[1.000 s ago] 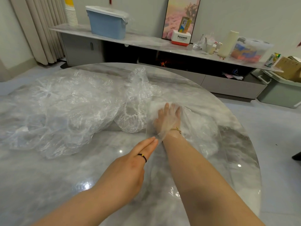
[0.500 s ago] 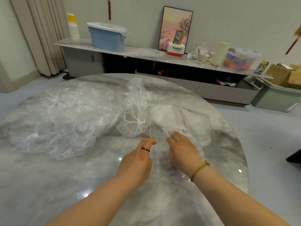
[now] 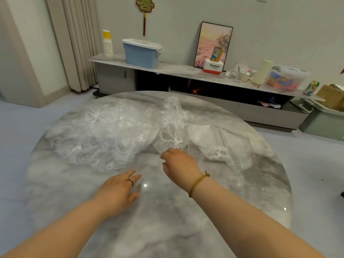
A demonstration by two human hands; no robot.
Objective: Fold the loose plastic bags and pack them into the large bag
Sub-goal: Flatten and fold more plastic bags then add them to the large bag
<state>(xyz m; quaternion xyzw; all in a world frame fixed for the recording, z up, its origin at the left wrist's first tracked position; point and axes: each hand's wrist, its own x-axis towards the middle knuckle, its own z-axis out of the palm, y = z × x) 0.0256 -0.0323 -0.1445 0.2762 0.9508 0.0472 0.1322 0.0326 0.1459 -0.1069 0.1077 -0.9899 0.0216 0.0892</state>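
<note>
Head view, from the left: what lies on the table (image 3: 167,220)?
– A crumpled heap of loose plastic bags (image 3: 104,138), across its left and middle.
– And the hands?
– Left hand (image 3: 119,190) low over bare marble, fingers straight and apart, holding nothing. Right hand (image 3: 180,164) at the heap's near edge, fingers curled down; whether they pinch plastic, I cannot tell. The large bag (image 3: 229,146) lies flat just right of it.

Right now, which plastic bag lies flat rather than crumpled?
The large bag, just right of the right hand: it is smooth, with straight edges. The pile on the left and the middle bag are crumpled.
</note>
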